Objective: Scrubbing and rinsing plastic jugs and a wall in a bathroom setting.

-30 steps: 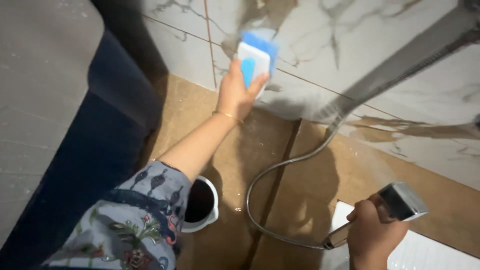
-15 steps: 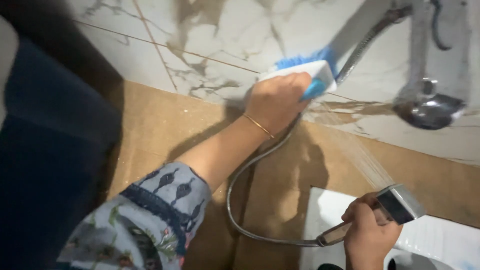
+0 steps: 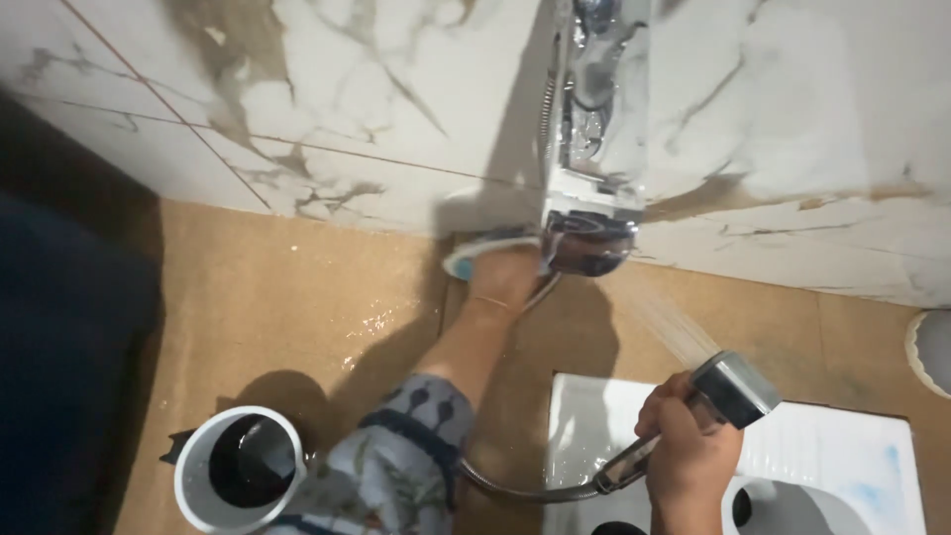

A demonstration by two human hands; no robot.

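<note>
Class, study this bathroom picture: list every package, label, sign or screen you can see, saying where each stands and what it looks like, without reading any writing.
None: no package, label, sign or screen shows in the head view.
Only bare things appear: the marbled wall tiles, the chrome tap fitting, the white bucket and the hand sprayer in the right hand.

Glossy marble-look wall tiles (image 3: 376, 109) meet matt tan floor tiles (image 3: 287, 297), wet in patches. Polished chrome tap fitting (image 3: 591, 149) and metal spray head (image 3: 731, 388) gleam beside a smooth white plastic mug (image 3: 194, 487) and glazed ceramic pan (image 3: 842, 446).
</note>
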